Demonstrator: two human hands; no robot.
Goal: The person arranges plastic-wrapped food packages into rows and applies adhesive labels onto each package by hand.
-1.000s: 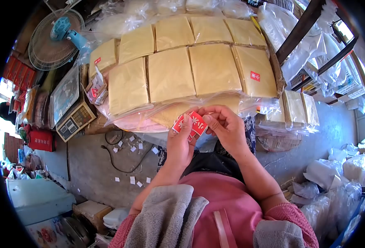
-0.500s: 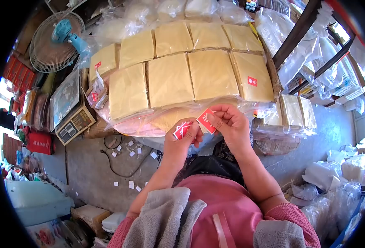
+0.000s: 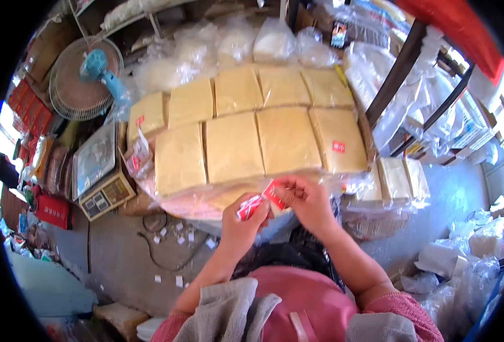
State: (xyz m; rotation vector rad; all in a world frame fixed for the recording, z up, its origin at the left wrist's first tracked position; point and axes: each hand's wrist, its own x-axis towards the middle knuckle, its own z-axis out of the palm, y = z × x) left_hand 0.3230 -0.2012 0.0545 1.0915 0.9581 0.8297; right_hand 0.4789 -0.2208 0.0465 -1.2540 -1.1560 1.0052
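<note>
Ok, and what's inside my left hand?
Your left hand holds a small bunch of red and white labels, parts of their faces showing. Their exact number, and whatever the hand covers, can't be seen.

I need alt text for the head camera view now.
A person's left hand holds red labels while the right hand pinches another red label, near two rows of plastic-covered tan packs. A fan stands at upper left.

Smooth pink fabric top (image 3: 326,296) across torso, narrow pale-pink fabric strap (image 3: 299,328) down front. Textured pink knit sleeves (image 3: 403,308). Grey terry cloth (image 3: 232,308) at both chest sides. Black cloth (image 3: 280,257) at lap, possibly trousers. Left hand (image 3: 242,225), right hand (image 3: 311,205) bare.
</note>
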